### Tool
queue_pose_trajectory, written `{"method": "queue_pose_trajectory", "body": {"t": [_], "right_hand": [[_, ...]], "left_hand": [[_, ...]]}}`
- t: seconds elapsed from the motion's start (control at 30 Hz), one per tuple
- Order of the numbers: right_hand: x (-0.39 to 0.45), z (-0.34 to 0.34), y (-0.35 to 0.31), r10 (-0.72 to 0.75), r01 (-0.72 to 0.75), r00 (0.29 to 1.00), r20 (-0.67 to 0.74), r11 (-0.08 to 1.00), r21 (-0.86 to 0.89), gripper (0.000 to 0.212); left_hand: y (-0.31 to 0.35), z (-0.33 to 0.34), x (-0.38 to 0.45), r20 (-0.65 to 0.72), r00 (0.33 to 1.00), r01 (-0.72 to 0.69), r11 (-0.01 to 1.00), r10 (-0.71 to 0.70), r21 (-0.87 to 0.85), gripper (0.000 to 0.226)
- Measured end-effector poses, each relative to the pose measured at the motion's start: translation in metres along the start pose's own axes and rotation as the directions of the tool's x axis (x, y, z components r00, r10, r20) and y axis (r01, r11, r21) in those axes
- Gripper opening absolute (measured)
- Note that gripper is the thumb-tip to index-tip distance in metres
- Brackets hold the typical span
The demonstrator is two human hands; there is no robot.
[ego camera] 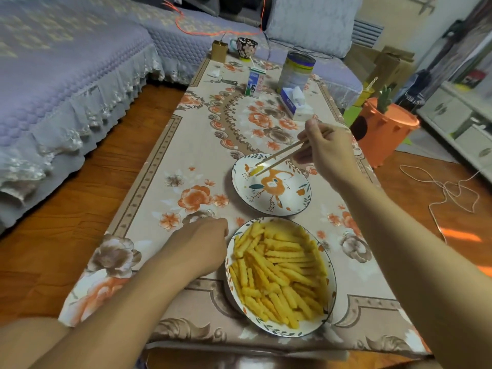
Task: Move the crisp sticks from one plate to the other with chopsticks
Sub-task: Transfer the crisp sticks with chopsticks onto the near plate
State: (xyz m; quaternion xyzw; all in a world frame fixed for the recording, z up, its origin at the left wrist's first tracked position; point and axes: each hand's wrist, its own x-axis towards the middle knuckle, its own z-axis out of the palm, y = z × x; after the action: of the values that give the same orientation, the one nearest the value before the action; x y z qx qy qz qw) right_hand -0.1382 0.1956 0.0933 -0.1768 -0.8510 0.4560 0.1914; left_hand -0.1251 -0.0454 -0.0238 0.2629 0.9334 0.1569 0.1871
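Right hand (328,153) grips chopsticks (282,155), tips at a stick (257,170) on the far plate (292,206); left hand (202,243), loosely curled, rests beside the full plate (229,272). Tips parting unevenly could flick the stick off the rim.

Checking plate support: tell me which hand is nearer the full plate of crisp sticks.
Left. The left hand rests beside the full plate's left rim; the right hand holds chopsticks over the far plate.
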Motion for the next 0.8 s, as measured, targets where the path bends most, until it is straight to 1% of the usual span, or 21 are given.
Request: {"method": "queue_pose_trajectory", "body": {"t": [0.1, 0.23, 0.33, 0.4, 0.5, 0.57, 0.63, 0.8], "right_hand": [[0.011, 0.007, 0.003, 0.03, -0.03, 1.0, 0.002, 1.0, -0.008, 0.041], [0.013, 0.001, 0.004, 0.083, -0.081, 0.995, -0.052, 0.996, 0.04, 0.054], [-0.002, -0.02, 0.004, 0.088, -0.084, 0.991, -0.098, 0.995, 0.046, 0.052], [-0.017, -0.044, 0.005, 0.101, -0.085, 0.984, -0.15, 0.99, 0.109, 0.049], [-0.046, -0.08, 0.0, 0.18, -0.128, 0.961, -0.211, 0.962, 0.24, 0.045], [-0.065, -0.095, -0.003, 0.228, -0.171, 0.953, -0.201, 0.948, 0.267, 0.045], [-0.078, -0.101, -0.003, 0.245, -0.196, 0.954, -0.17, 0.944, 0.264, 0.046], [-0.092, -0.095, 0.002, 0.223, -0.19, 0.97, -0.094, 0.942, 0.275, 0.051]], "left_hand": [[-0.001, 0.0, 0.001, 0.005, 1.0, 0.005, 1.0, -0.005, 0.003, 0.024], [-0.003, 0.001, 0.002, 0.017, 1.0, 0.012, 1.0, -0.012, -0.003, 0.024], [-0.005, 0.002, 0.002, 0.018, 1.0, 0.014, 1.0, -0.014, 0.003, 0.026], [-0.005, 0.002, 0.002, 0.016, 1.0, 0.016, 1.0, -0.017, 0.012, 0.028], [-0.003, 0.003, 0.0, -0.009, 1.0, 0.014, 1.0, -0.014, 0.009, 0.029], [0.002, 0.002, -0.002, -0.021, 1.0, 0.023, 1.0, -0.023, 0.0, 0.031], [0.005, 0.001, -0.004, -0.039, 0.999, 0.035, 0.999, -0.035, -0.007, 0.032], [0.006, 0.0, -0.005, -0.036, 0.998, 0.051, 0.998, -0.052, -0.028, 0.031]]}}
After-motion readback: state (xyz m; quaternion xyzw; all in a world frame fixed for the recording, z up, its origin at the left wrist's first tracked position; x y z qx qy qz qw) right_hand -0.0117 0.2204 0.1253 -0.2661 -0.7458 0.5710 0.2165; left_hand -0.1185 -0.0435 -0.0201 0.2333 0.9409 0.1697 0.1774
